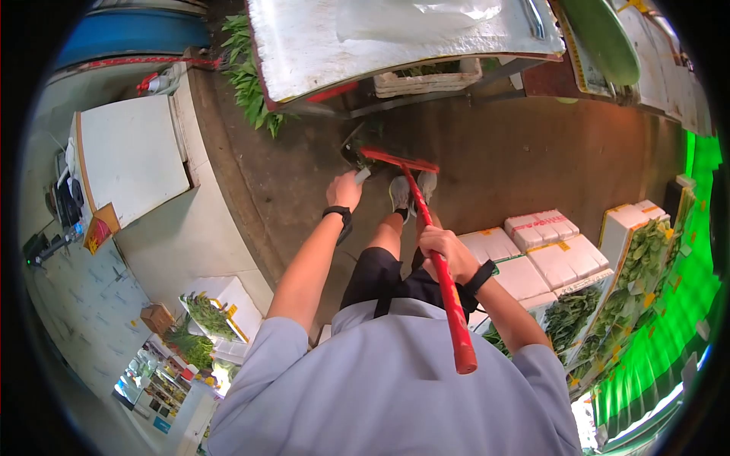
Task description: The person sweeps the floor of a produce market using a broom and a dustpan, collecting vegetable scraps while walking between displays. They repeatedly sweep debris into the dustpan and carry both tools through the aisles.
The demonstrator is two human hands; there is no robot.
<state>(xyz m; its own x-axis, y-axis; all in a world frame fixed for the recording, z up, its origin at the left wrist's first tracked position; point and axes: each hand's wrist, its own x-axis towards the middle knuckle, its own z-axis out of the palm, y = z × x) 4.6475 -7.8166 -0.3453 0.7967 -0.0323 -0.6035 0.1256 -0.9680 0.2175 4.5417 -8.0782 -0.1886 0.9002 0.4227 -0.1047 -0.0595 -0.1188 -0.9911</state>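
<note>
A red broom (453, 311) slants from my chest down to its red head, which is at the floor just beyond my shoes. My right hand (450, 254) is wrapped round the middle of its handle. To the left, my left hand (344, 191) is closed on the grey end of a handle (363, 176). That handle leads toward a dark dustpan (354, 152), which lies beside the left end of the broom head. What the dustpan holds is too dark to make out.
A white-topped table (304, 53) stands ahead, with leafy greens (247, 72) at its left. White foam boxes (566, 258) and boxed greens are stacked at the right. A concrete ledge (228, 159) and a white box (133, 156) are on the left.
</note>
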